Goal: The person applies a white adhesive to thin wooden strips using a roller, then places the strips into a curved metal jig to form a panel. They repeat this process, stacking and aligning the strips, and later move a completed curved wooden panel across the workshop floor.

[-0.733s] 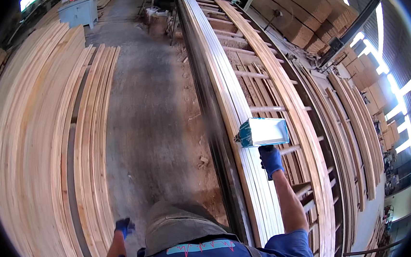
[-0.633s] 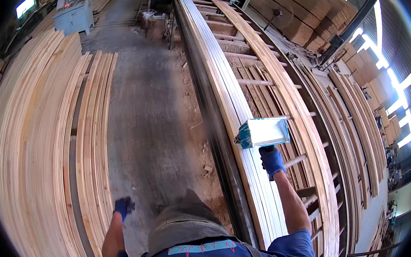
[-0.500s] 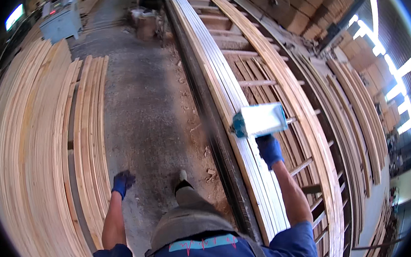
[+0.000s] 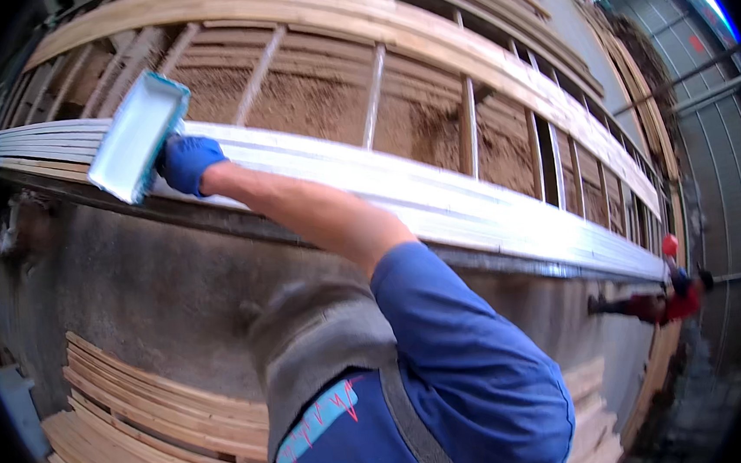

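My right hand (image 4: 189, 165), in a blue glove, is closed around the handle end of a box-shaped white tool with teal edges (image 4: 138, 136). The tool is tilted, and its pale long face shows. It sits over the left end of a row of long, narrow boards (image 4: 366, 175) whose top faces look white and shiny. Whether its underside touches them I cannot tell. My right forearm reaches across the boards. My left hand is out of view.
The boards lie along a rack with several crossbars (image 4: 375, 96). Bare wood planks (image 4: 300, 4) rest on its far side. Stacked timber (image 4: 159, 422) lies at the lower left. A person in red (image 4: 676, 301) is at the boards' far right end.
My view has swung round to the right along the boards. My right hand still holds the tool, now at the left of view. My left hand has gone out of view.
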